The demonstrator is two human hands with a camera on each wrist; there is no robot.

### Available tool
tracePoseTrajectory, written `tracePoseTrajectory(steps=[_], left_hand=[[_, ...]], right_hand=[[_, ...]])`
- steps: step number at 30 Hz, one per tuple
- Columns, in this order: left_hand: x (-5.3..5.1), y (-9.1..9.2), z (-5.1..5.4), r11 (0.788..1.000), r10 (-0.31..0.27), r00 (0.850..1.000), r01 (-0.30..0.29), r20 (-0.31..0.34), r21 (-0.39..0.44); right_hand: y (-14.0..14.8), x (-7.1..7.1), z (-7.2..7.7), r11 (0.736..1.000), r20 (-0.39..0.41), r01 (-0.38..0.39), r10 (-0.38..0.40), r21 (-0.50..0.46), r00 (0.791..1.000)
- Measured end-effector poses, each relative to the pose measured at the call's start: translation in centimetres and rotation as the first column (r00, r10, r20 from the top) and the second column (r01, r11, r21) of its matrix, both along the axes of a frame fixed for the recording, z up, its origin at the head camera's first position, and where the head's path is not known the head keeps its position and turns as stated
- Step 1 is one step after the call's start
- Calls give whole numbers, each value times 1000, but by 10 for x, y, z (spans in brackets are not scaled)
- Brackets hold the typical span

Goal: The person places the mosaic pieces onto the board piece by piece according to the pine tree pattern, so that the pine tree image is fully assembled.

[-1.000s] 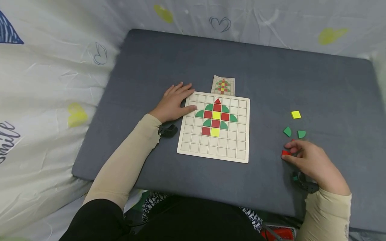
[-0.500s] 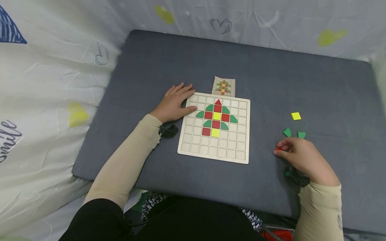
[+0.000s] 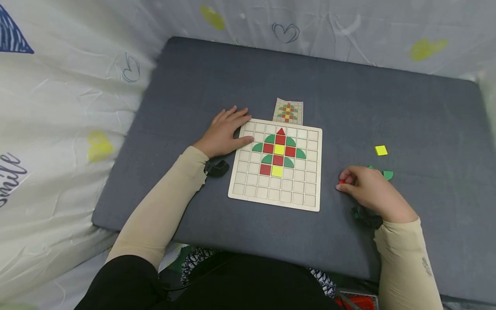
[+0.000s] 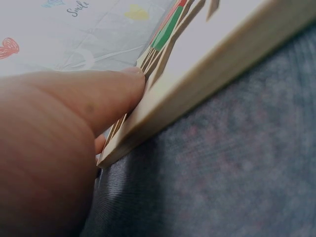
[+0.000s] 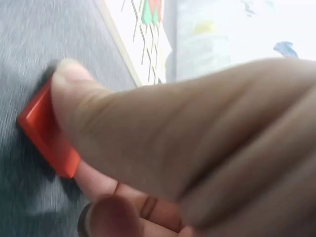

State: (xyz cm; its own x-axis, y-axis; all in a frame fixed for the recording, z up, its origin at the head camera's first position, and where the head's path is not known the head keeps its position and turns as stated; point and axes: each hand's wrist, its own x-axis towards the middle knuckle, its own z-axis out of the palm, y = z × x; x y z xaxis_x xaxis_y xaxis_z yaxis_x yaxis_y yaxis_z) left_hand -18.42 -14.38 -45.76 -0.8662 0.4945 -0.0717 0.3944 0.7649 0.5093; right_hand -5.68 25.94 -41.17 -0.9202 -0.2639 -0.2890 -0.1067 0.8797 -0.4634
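A light wooden grid board (image 3: 248, 189) lies on the table, with red, yellow and green tiles set in it as a tree shape. My left hand (image 3: 224, 134) rests on the board's left edge, fingers spread and straight; in the left wrist view the thumb (image 4: 113, 94) lies over the rim. Right of the board, my right hand (image 3: 368, 187) pinches a red tile (image 3: 341, 183) just above the table. The right wrist view shows that red tile (image 5: 47, 128) between thumb and fingers, its far part covered by the thumb.
A printed card (image 3: 288, 112) with the same kind of tree pattern lies against the board's far edge. On the right are a yellow square tile (image 3: 381, 150) and a green quarter-round tile (image 3: 388, 175). Another green tile (image 3: 370, 167) is mostly hidden by the right hand.
My right hand has picked up the red tile and moved left with it toward the board. The left hand stays in place on the board.
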Motion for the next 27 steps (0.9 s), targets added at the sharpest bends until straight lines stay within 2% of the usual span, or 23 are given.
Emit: tracePoseTrajectory(steps=[7, 12, 18, 27], left_hand=[[0, 1, 2, 1000, 1, 1000, -1, 4, 6], [1, -1, 2, 1000, 6, 1000, -6, 0, 4], [1, 0, 3, 1000, 0, 1000, 0, 0, -6], [2, 1, 5, 1000, 3, 1000, -3, -2, -6]], right_hand=[[-15, -11, 2, 999, -44, -36, 36, 9, 998], [-24, -19, 6, 999, -39, -52, 52, 12, 998], [-30, -29, 13, 996, -25, -77, 78, 34, 997], [-46, -41, 30, 989, -52, -144, 147, 42, 988]])
